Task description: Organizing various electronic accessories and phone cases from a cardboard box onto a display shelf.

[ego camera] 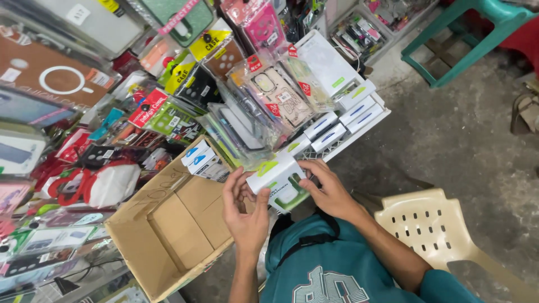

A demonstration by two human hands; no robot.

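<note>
Hands, left hand point(245, 209) and right hand point(327, 188), clamp glossy white rectangular carton point(279, 180).

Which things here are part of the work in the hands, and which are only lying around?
In hand:
- white and green box, held by left hand and right hand
- open cardboard box

Lying about:
- hanging phone cases
- cream plastic chair
- green stool

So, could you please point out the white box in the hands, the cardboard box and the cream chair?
white box point(276, 178), head view, on its top face.
cardboard box point(168, 224), head view, on its bare inner floor.
cream chair point(432, 224), head view, on its seat.
</note>
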